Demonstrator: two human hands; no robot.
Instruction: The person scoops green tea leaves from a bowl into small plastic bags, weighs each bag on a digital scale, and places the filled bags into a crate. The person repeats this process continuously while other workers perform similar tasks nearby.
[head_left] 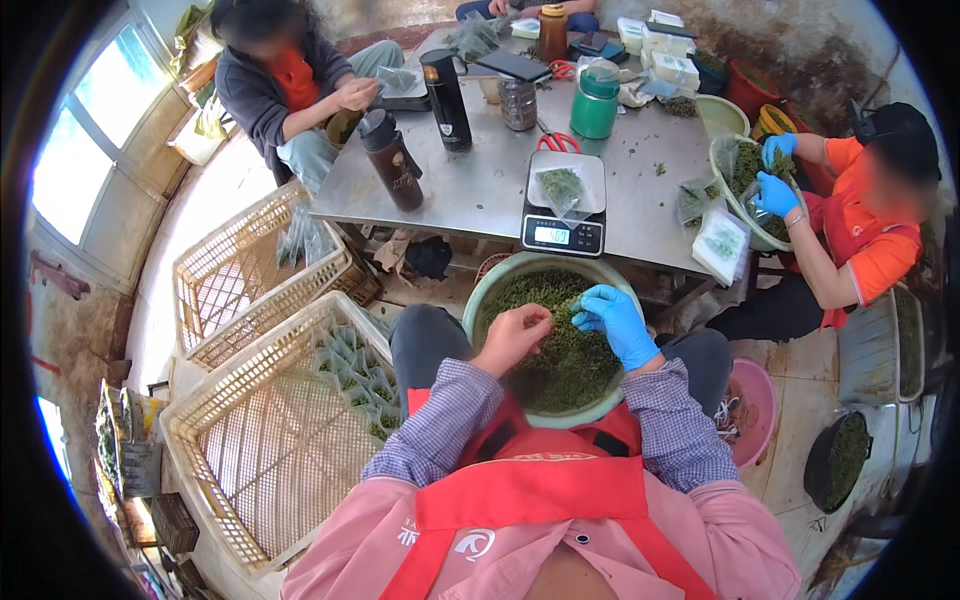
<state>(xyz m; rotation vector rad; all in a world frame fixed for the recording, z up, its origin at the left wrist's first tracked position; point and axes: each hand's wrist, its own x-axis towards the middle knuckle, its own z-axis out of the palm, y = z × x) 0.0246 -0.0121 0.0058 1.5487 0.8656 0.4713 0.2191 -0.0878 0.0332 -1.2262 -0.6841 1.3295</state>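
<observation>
Metal table point(640, 205), on it a brown bottle point(392, 165), black flask point(446, 105), green jar point(595, 108), digital scale point(590, 237), red-handled scissors point(558, 140), green scraps point(660, 169)

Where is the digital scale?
In the head view, the scale sits slightly right of centre on the near edge of the metal table, between the green basin and the red-handled scissors.

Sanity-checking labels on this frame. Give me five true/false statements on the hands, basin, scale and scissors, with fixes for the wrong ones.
1. The right hand wears a blue glove. True.
2. The left hand is gloved too. False: the left hand is bare.
3. The basin between the knees is empty. False: the basin holds loose greens.
4. A clear bag of greens sits in the white tray on the scale. True.
5. The red-handled scissors nearest the scale lie on the floor. False: those scissors are on the table.
</observation>
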